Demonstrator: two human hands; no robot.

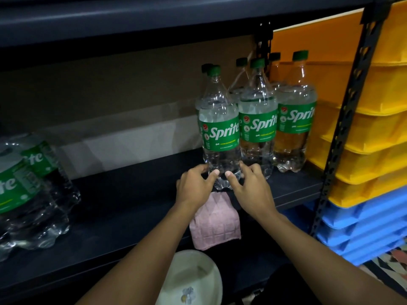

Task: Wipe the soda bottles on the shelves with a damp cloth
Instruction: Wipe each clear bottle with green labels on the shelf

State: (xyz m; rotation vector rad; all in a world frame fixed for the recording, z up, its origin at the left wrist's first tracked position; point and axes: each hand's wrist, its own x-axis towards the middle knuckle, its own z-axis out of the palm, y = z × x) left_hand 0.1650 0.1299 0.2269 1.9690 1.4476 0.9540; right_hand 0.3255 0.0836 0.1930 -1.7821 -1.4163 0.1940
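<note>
A: Quick pass. We have both hands on the front bottle point(221, 133), yes?

B: Yes. Left hand point(193, 186) and right hand point(253, 186) clasp it low down, one on each side of the base. Both thumbs press the front of it and the fingers curl round the sides. We log that as two hands gripping one bottle.

A: Where does the bottle sit?

B: Upright on the dark shelf point(132, 216), close to the front edge, clear liquid, green label and green cap. It stands just left of the second bottle point(257, 124), touching or nearly so. A third bottle point(296, 119) stands to the right of that one. We also see caps of a back row point(241, 62) behind them.

A: And the cloth?

B: The pink cloth point(214, 221) is draped over the shelf's front edge, directly below the hands, between the two forearms. Neither hand holds it. Its top end runs under the wrists, and in this dim light we cannot tell whether the bottle's base stands on it.

A: Anything else we tag?

B: A shrink-wrapped pack point(28, 190) of the same soda lies at the shelf's left end, well apart from the hands. Stacked yellow bins point(374, 128) sit over blue bins point(363, 230) at right, beyond the perforated post point(350, 106). A white bowl point(193, 280) sits below the shelf, under the cloth.
</note>
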